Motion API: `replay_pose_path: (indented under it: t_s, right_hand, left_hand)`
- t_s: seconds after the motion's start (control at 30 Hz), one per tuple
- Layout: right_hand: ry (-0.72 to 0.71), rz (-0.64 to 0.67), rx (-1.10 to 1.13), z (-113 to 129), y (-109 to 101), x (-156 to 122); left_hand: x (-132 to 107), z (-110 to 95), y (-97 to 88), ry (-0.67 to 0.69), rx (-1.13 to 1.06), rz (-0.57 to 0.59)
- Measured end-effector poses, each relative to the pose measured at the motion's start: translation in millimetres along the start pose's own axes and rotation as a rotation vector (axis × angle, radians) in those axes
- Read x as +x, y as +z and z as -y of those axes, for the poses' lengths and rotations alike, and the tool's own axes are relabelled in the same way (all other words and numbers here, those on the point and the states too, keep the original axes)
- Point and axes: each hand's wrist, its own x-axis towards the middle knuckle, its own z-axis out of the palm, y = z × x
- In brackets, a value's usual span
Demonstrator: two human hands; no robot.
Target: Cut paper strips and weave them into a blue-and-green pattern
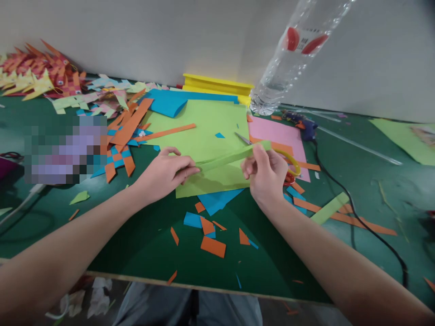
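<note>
My left hand (166, 172) pinches the near end of a long green paper strip (231, 156). My right hand (267, 174) is closed on the strip's far end and also holds yellow-handled scissors (288, 165), whose blades (243, 138) point left over a large green paper sheet (207, 131). The strip stretches between both hands just above that sheet. Blue paper (217, 199) pokes out from under the sheet's near edge.
Orange and blue scraps (212, 244) litter the green table (152, 253). Woven paper pieces (117, 158) and paper fish (41, 72) lie at left. A pink sheet (272, 131), clear plastic bottle (288, 54), glue gun (304, 124) with black cable (356, 217) sit right.
</note>
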Motion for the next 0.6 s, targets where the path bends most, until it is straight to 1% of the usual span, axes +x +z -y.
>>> replay_pose_path:
  t_s: [0.2,0.3,0.37,0.47,0.6]
  right_hand:
    - [0.025,0.255,-0.137,9,4,-9]
    - [0.023,0.414,-0.11,11,7,-14]
    - [0.054,0.479,-0.065,11,10,-16]
    - [0.098,0.511,-0.065,10,11,-18]
    - [0.101,0.481,-0.154,11,10,-18]
  left_hand:
    - [-2,-9,0.1,0.084,-0.058,-0.02]
    - [-1,-12,2.7,0.104,-0.072,0.004]
    - [-1,-13,5.1,0.111,-0.11,0.021]
    - [0,-15,8.9,0.128,-0.146,0.013]
    - [0,-13,10.9,0.143,-0.089,-0.043]
